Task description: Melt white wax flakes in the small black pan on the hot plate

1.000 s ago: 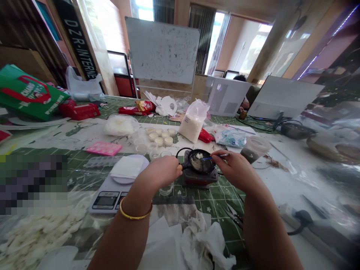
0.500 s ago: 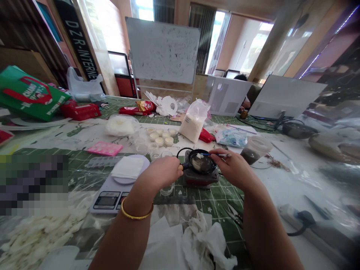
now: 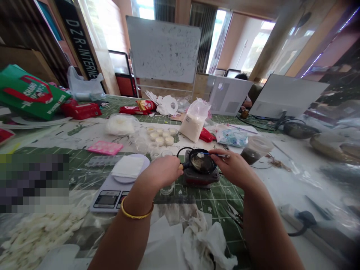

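Note:
A small black frying pan (image 3: 206,162) rests on a compact dark hot plate (image 3: 198,182) in front of me. My left hand (image 3: 165,170) is closed round the pan's handle, whose light-coloured end shows by my fingers. Between the fingertips of my right hand (image 3: 227,162) is a thin blue stick (image 3: 208,153), perhaps a brush, reaching over the pan. A whitish lump (image 3: 200,155) sits at the stick's far end. Pale, partly melted-looking material lies in the left part of the pan.
Left of the pan stands a kitchen scale (image 3: 108,198) with white sheets (image 3: 128,167). Several filled small cups (image 3: 159,141) and a bag of white pellets (image 3: 194,123) stand behind. Crumpled tissue (image 3: 205,240) lies in front, scissors (image 3: 233,213) near my right forearm, a plastic cup (image 3: 254,150) to the right.
Very little differs. Both hands keep their holds, and the pale material in the pan looks slightly shifted; the camera view has moved a touch.

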`<state>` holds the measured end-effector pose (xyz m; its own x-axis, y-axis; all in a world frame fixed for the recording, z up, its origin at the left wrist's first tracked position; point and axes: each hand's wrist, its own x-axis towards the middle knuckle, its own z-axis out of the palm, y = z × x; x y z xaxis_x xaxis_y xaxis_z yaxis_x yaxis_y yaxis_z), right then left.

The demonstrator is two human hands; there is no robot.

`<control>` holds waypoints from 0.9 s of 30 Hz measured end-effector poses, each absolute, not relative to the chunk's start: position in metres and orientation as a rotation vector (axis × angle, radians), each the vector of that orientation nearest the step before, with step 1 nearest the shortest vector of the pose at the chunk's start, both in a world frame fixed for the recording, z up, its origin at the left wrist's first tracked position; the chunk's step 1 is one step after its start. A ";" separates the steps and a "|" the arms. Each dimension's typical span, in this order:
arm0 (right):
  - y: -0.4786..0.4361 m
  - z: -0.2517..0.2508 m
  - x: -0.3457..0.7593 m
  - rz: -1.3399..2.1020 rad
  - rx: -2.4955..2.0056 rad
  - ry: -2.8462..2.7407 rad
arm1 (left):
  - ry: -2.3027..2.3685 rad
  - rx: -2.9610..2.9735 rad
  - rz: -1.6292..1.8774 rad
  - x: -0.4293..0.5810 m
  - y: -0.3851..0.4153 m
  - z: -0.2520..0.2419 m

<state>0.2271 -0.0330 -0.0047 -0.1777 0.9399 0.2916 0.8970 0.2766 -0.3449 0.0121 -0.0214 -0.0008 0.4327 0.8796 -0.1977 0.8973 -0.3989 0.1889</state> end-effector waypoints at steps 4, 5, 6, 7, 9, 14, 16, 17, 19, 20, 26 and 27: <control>-0.037 -0.004 0.228 0.177 -1.698 -2.195 | 1.548 2.406 -0.100 0.012 -0.023 0.001; -0.040 -0.002 0.228 0.171 -1.708 -2.210 | 1.546 2.406 -0.102 0.012 -0.023 0.001; -0.043 0.000 0.229 0.161 -1.715 -2.221 | 1.543 2.407 -0.103 0.012 -0.023 0.001; -0.046 0.002 0.229 0.152 -1.717 -2.230 | 1.539 2.409 -0.105 0.012 -0.022 0.001; -0.051 0.006 0.228 0.150 -1.697 -2.247 | 1.528 2.410 -0.111 0.013 -0.022 0.001; -0.052 0.006 0.223 0.211 -1.643 -2.278 | 1.537 2.383 -0.116 0.013 -0.023 0.002; -0.051 0.005 0.223 0.185 -1.667 -2.254 | 1.544 2.382 -0.109 0.013 -0.023 0.002; -0.051 0.005 0.223 0.181 -1.672 -2.246 | 1.541 2.385 -0.109 0.013 -0.023 0.002; -0.051 0.005 0.223 0.209 -1.656 -2.248 | 1.539 2.384 -0.116 0.013 -0.023 0.002; -0.051 0.005 0.223 0.229 -1.643 -2.251 | 1.540 2.379 -0.121 0.013 -0.023 0.002; -0.050 0.005 0.220 0.169 -1.675 -2.217 | 1.543 2.368 -0.119 0.014 -0.024 0.003; -0.050 0.006 0.219 0.176 -1.674 -2.220 | 1.542 2.377 -0.121 0.014 -0.024 0.003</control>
<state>0.2192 -0.0499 0.0056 -0.2379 0.9497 0.2035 0.9057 0.2925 -0.3067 0.0136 -0.0238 0.0026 0.4192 0.8773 -0.2336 0.9031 -0.3764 0.2068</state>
